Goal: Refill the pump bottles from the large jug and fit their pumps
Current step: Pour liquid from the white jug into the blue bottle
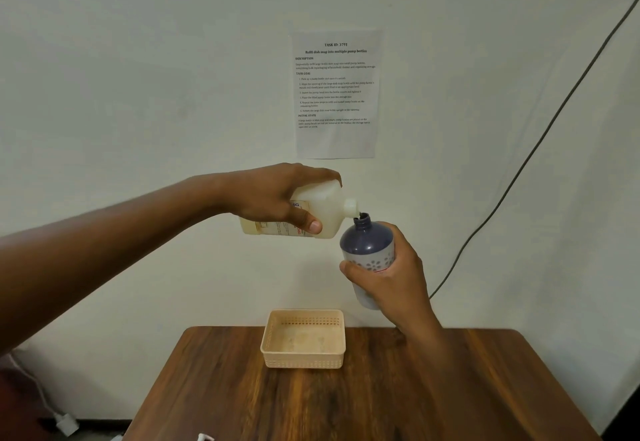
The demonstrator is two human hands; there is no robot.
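My left hand (277, 198) grips a large translucent white jug (325, 210), tipped on its side high above the table. The jug's spout touches the open neck of a dark blue pump bottle (365, 243) that has a pale flower-patterned band. My right hand (391, 274) wraps round the lower body of that bottle and holds it tilted slightly toward the jug. The bottle has no pump on it. A small white part (205, 437), possibly a pump, shows at the bottom edge of the view.
A beige perforated plastic basket (304, 359) sits at the far edge of the wooden table (346, 406), below both hands. A printed task sheet (336, 94) hangs on the wall. A dark cable (519, 170) runs down the wall at right.
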